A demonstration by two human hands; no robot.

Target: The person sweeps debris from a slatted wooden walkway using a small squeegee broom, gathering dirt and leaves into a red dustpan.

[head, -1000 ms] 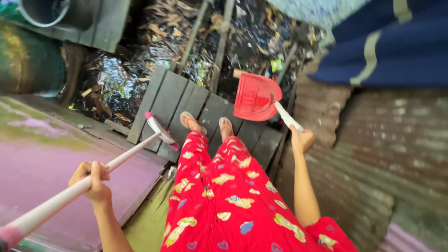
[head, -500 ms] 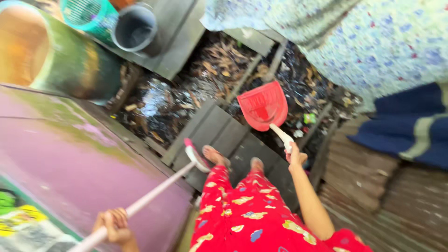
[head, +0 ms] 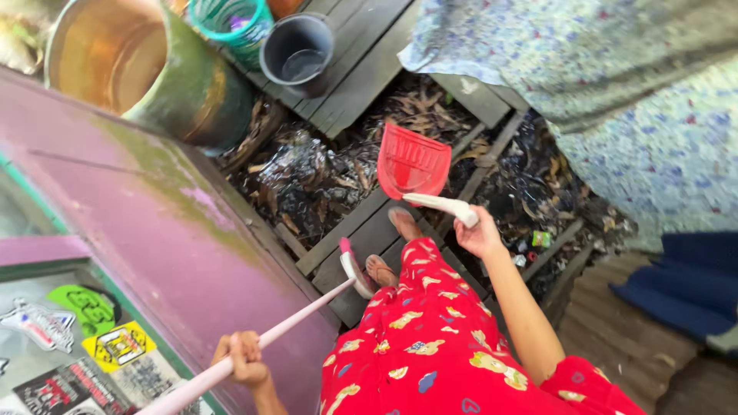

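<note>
Right hand (head: 480, 234) clamps the red dustpan (head: 413, 164) handle; left hand (head: 242, 358) grips the broom (head: 307, 311); tilted pan could, I think, drop into the far leaf-filled gap (head: 323, 180)

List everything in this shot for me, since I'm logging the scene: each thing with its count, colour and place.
dustpan: 1, red with a white handle, over the leaf litter, held in the right hand
broom: 1, pale pink stick with a pink and white head, head by the feet, held in the left hand
bucket: 1, dark grey, on the planks at the top
basket: 1, teal, left of the bucket
big jar: 1, green-brown, top left
plank walkway: 1, grey wood, underfoot
wall: 1, pink, left
hanging cloth: 1, pale floral, top right
left hand: bottom, on the stick
right hand: centre, on the dustpan handle
</note>
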